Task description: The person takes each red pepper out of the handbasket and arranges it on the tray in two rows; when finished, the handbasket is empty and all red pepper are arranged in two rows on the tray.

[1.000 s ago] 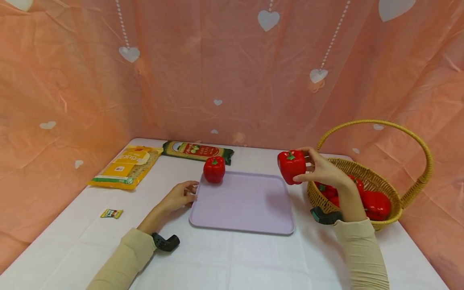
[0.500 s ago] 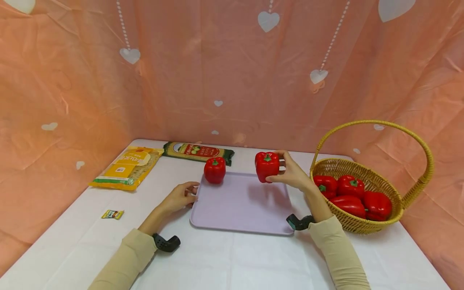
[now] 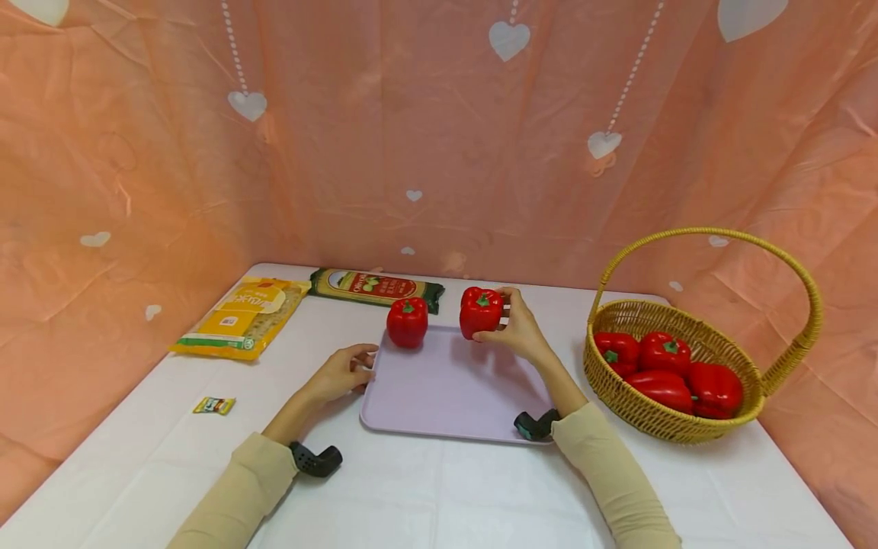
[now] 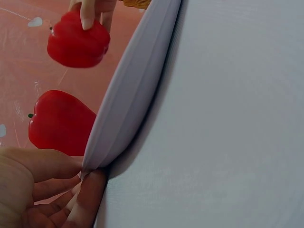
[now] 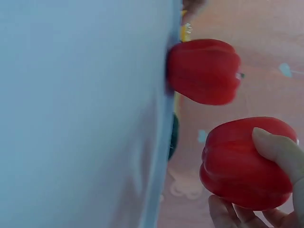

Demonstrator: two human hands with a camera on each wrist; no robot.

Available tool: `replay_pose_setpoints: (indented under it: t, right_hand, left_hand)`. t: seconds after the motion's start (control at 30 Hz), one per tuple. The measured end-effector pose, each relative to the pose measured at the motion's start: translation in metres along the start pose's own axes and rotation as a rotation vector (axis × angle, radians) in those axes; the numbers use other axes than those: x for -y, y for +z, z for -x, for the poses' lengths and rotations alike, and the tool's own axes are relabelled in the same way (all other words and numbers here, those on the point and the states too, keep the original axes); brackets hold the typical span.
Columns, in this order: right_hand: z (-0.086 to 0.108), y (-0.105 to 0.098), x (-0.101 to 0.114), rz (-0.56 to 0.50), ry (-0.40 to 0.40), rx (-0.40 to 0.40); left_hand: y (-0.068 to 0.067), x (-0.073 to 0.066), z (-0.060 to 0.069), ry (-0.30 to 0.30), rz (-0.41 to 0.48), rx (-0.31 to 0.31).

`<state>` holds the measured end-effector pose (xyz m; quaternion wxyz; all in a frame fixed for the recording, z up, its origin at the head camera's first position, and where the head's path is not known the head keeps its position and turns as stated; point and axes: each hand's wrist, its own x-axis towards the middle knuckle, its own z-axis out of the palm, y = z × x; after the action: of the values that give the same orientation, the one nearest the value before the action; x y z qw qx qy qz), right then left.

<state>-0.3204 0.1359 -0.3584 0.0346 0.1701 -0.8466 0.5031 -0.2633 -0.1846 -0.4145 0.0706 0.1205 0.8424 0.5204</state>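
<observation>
The right hand point(image 3: 516, 328) grips a red bell pepper point(image 3: 480, 313), stem up, above the back part of the lilac tray point(image 3: 453, 389). In the right wrist view, the thumb and fingers hold this pepper point(image 5: 244, 164) from opposite sides. A second red pepper point(image 3: 408, 322) stands at the tray's back left corner, apart from the held one. At the tray's left edge, the left hand point(image 3: 338, 373) pinches the rim; the left wrist view shows its thumb and fingers point(image 4: 90, 190) on the tray rim point(image 4: 128, 90).
On the right stands a wicker basket point(image 3: 634, 408) with a tall handle and several red peppers. A green-and-red package point(image 3: 373, 285) lies behind the tray. To the left are a yellow bag point(image 3: 240, 316) and a small yellow packet point(image 3: 215, 406). A pink curtain hangs behind.
The right hand has carried its pepper leftward from beside the basket to over the tray, nearer the standing pepper. The left hand has stayed at the tray's edge.
</observation>
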Motion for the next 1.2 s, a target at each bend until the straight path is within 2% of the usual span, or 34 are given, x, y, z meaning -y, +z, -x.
replay_pose_setpoints:
  t: [0.2,0.5,0.87,1.2]
  right_hand:
    - [-0.005,0.014,-0.004,0.066,-0.015,-0.001]
    - [-0.008,0.023,-0.012,0.138,-0.039,0.031]
    - [-0.010,0.028,-0.018,0.155,-0.029,0.045]
    - [-0.012,0.033,-0.018,0.159,-0.036,0.025]
  left_hand:
    - [0.000,0.001,0.000,0.007,0.013,0.002]
    - [0.000,0.001,-0.001,-0.031,0.010,-0.012]
    - [0.000,0.000,0.000,-0.048,0.014,-0.008]
    - [0.000,-0.002,0.000,-0.049,0.002,-0.008]
